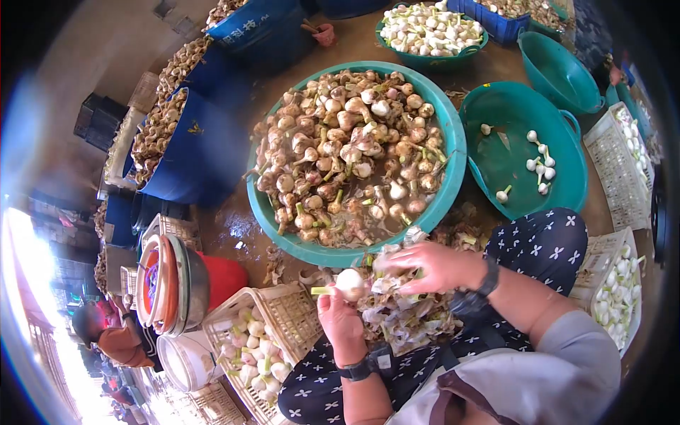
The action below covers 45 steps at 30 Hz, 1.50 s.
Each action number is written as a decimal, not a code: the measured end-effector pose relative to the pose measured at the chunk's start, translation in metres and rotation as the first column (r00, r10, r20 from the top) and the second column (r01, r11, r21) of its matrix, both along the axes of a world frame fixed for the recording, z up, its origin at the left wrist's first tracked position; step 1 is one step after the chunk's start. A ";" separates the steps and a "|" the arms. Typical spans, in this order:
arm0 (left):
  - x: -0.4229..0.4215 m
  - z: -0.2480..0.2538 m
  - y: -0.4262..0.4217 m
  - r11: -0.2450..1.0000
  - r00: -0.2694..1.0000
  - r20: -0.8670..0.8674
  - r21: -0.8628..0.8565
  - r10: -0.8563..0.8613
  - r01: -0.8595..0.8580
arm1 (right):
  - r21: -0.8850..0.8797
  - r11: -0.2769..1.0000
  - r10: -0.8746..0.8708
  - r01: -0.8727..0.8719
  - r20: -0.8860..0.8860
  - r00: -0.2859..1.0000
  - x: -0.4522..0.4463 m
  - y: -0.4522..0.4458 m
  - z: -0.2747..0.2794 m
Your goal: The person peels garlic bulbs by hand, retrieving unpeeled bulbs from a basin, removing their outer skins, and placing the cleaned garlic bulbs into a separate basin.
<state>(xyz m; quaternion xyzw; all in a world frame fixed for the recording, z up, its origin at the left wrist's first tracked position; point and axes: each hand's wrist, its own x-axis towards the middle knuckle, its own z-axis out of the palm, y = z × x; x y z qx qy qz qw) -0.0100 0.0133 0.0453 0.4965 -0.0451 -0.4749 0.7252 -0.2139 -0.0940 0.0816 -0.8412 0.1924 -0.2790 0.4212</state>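
**Single bulb found in left grip; partial lettering noted on blue tub**

The white garlic bulb (350, 285) is pinched between thumb and fingers of the left hand (341, 322), its stem pointing left, apparently for steadiness. The right hand (432, 268) is half curled over the husk heap (407, 322) on the lap; whether anything is gripped by it cannot be told. The heap is presumably kept there within reach. A pale crate (287, 312) of bulbs is placed near the left hand, likely for short reaches. Just ahead, a wide basin (457, 152) of brownish bulbs (333, 134) is set, probably for easy picking. Beyond to the right, a few white bulbs (540, 170) are held in a green tub (520, 106). Farther off, white characters, seemingly including "科技", are borne by a blue tub (273, 42); the remainder cannot be read with certainty.
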 end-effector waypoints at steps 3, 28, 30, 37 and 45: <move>-0.010 0.004 -0.003 0.996 0.963 0.255 0.039 -0.084 0.077 | -0.142 0.986 -0.085 0.088 0.026 0.996 0.034 0.010 0.001; -0.037 0.029 -0.015 0.961 0.961 0.059 -0.052 -0.269 0.272 | 0.923 0.289 -0.237 -0.256 0.327 0.915 0.014 0.043 0.002; -0.029 0.017 -0.015 0.987 0.930 0.329 0.065 -0.161 0.148 | 0.838 0.444 -0.127 -0.317 0.409 0.904 -0.005 0.046 0.025; -0.066 0.046 -0.025 1.000 0.957 0.288 -0.005 -0.028 0.031 | -0.172 0.962 -0.196 0.214 0.114 0.974 -0.027 0.036 -0.016; -0.092 0.054 -0.034 0.995 0.962 0.267 -0.060 -0.061 0.079 | 0.253 0.949 -0.200 0.187 0.027 0.979 -0.028 0.047 -0.018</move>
